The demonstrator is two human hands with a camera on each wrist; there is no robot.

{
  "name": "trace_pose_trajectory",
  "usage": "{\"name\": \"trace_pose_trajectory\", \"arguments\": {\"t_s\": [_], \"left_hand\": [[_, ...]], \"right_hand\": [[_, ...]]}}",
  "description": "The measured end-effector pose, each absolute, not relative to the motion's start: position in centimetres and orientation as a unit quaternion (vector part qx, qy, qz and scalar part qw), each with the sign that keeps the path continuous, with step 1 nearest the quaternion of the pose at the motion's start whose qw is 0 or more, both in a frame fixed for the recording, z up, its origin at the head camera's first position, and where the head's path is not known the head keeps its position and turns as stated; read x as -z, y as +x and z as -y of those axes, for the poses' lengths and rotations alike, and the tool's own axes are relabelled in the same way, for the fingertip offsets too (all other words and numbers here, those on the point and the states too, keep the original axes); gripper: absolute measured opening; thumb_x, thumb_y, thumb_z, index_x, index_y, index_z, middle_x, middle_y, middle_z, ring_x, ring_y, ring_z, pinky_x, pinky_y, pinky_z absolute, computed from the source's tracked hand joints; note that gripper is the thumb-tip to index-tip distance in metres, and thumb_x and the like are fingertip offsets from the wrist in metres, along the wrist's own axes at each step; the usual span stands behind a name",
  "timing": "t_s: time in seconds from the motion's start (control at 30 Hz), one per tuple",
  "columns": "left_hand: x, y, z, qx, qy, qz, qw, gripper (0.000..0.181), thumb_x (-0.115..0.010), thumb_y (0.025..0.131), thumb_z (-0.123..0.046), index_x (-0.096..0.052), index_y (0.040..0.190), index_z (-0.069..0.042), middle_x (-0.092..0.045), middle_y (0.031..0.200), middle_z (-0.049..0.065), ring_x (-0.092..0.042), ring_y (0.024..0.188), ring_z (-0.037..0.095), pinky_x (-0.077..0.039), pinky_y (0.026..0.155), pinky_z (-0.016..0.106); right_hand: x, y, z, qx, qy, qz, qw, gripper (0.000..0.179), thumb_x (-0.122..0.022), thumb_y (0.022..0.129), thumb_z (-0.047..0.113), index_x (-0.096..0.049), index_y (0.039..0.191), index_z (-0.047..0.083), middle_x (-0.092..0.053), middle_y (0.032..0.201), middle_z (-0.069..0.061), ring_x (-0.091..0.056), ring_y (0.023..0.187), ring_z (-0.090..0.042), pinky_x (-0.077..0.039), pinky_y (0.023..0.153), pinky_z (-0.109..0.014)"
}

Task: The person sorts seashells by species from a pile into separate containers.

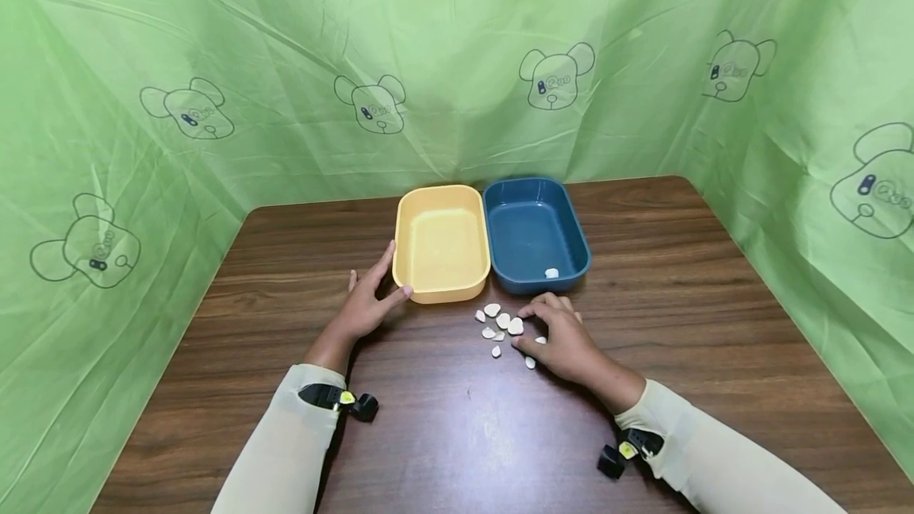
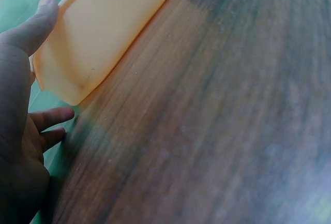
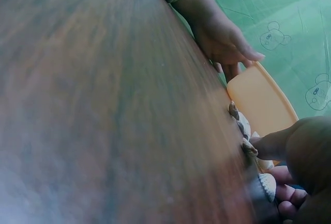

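In the head view my left hand touches the near left corner of a yellow plastic tray, thumb at the front and straight fingers along the left wall. My right hand reaches down to a group of small white seashells. Its thumb and index finger pinch one pale seashell at the group's right side. A ribbed white seashell lies beneath the fingers in the right wrist view. Two more shells lie beside the thumb, one partly hidden by the hand.
A dark blue tray stands against the yellow one on its right, with one white seashell inside near its front. Both trays sit toward the back of the brown wooden table. Green cloth with bear drawings hangs around the table's back and sides.
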State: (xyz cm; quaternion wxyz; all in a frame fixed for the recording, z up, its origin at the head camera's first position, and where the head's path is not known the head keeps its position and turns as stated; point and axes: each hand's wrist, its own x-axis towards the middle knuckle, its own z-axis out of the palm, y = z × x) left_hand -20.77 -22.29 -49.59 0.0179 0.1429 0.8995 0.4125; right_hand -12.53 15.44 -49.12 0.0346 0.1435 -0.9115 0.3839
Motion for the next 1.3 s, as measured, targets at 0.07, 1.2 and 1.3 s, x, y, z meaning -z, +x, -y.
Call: {"name": "trace_pose_trajectory", "arguments": {"t_s": [0.07,1.2,1.3], "left_hand": [[49.58,-20.72,22.31,-0.412,0.142,-0.9,0.018,0.093,-0.07,0.106,-0.046,-0.01,0.176,-0.039,-0.028,0.181,0.002,-0.024,0.17,0.037,0.016,0.127,0.08],[49.6,-20.81,22.15,-0.418,0.148,-0.896,0.015,0.093,-0.071,0.106,-0.045,-0.012,0.177,-0.034,-0.029,0.181,0.003,-0.025,0.169,0.037,0.016,0.126,0.08],[49.58,-20.75,22.31,-0.417,0.146,-0.897,0.014,0.093,-0.071,0.106,-0.045,-0.011,0.177,-0.036,-0.028,0.181,0.003,-0.025,0.169,0.037,0.015,0.126,0.081]], "right_hand": [[49.16,-12.52,-15.35,-0.384,0.14,0.912,0.036,0.033,-0.093,0.086,0.021,-0.079,0.115,0.011,-0.068,0.118,-0.006,-0.055,0.12,-0.03,-0.035,0.092,-0.042],[49.15,-12.46,-15.23,-0.388,0.127,0.912,0.043,0.022,-0.091,0.087,0.015,-0.08,0.105,0.013,-0.069,0.114,-0.006,-0.056,0.117,-0.029,-0.037,0.093,-0.042],[49.19,-12.48,-15.15,-0.393,0.128,0.91,0.042,0.021,-0.091,0.087,0.014,-0.079,0.105,0.013,-0.069,0.113,-0.006,-0.056,0.116,-0.028,-0.036,0.093,-0.041]]}}
